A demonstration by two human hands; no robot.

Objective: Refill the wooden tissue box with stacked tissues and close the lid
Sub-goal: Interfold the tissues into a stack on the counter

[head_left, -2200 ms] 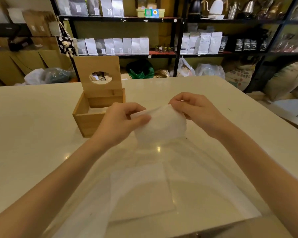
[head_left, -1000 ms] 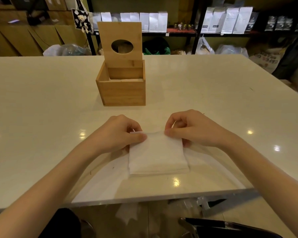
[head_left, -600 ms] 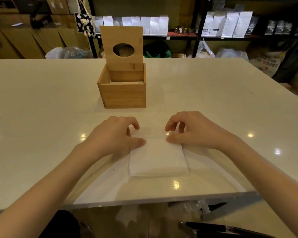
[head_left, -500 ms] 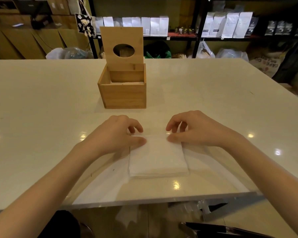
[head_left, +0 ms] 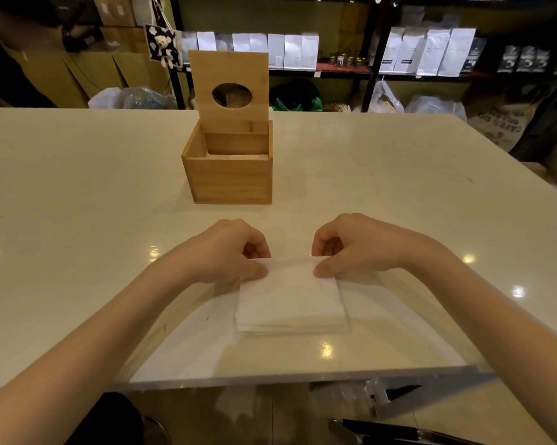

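left hand (head_left: 225,252) and right hand (head_left: 357,244) pinch the far corners of a flat white square tissue stack (head_left: 291,298) on the cream table (head_left: 78,194); the open wooden tissue box (head_left: 230,168) stands straight ahead, slightly nearer the left hand.

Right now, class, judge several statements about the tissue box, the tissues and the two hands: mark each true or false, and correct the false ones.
1. The wooden tissue box has its lid shut. False: the lid stands upright, open.
2. The tissue stack lies on the table, nearer the person than the box. True.
3. The left hand and the right hand both pinch the stack's far edge. True.
4. The lid has a square opening. False: it is oval.
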